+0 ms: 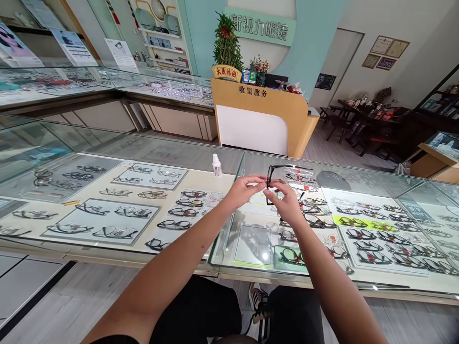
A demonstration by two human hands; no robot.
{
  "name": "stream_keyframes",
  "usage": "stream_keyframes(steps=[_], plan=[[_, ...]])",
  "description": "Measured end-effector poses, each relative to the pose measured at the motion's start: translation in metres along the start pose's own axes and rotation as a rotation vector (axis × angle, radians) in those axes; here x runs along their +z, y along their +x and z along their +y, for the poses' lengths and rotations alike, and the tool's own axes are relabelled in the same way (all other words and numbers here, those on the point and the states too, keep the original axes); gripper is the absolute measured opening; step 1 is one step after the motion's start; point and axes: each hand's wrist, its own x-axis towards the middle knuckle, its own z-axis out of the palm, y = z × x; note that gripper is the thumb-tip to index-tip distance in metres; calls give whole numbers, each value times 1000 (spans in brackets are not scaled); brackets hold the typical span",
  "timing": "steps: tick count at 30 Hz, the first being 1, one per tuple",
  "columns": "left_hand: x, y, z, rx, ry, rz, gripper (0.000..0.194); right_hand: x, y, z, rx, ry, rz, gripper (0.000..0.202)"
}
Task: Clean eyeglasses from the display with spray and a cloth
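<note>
A pair of dark-framed eyeglasses (269,176) is held up above the glass display counter (229,180), seen nearly edge-on, with a temple arm stretching to the right. My left hand (244,192) pinches the frame from the left side. From the right, my right hand (287,203) grips the same frame between thumb and fingers, and the two hands' fingertips nearly meet. Where the fingers cover it, part of the lenses and rim is hidden. A small white bottle (217,167) stands upright to the left, beyond my left forearm.
Under the glass lie several rows of eyeglasses, some on a grey tray (103,220) and others on a white tray (387,248). Across the aisle stands a wooden cashier desk (301,129) with a leafy plant (226,45). Another glass case (161,88) runs along the back left.
</note>
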Motion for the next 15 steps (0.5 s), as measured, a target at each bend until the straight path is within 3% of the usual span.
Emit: stream_keyframes(steps=[2, 6, 8, 10, 12, 15], plan=[[-6, 3, -3, 116, 139, 174, 27, -1, 0, 2, 10, -1, 30, 26], [-35, 13, -11, 239, 404, 741, 12, -8, 1, 4, 45, 3, 88, 30], [-54, 20, -19, 224, 449, 948, 26, -12, 2, 4, 42, -9, 101, 32], [-72, 27, -31, 146, 477, 1008, 47, -14, 3, 5, 27, -16, 103, 33], [-87, 34, -43, -6, 472, 978, 59, -15, 3, 6, 8, -13, 99, 34], [-100, 39, -61, -187, 398, 855, 57, -15, 2, 6, -12, -8, 85, 35]])
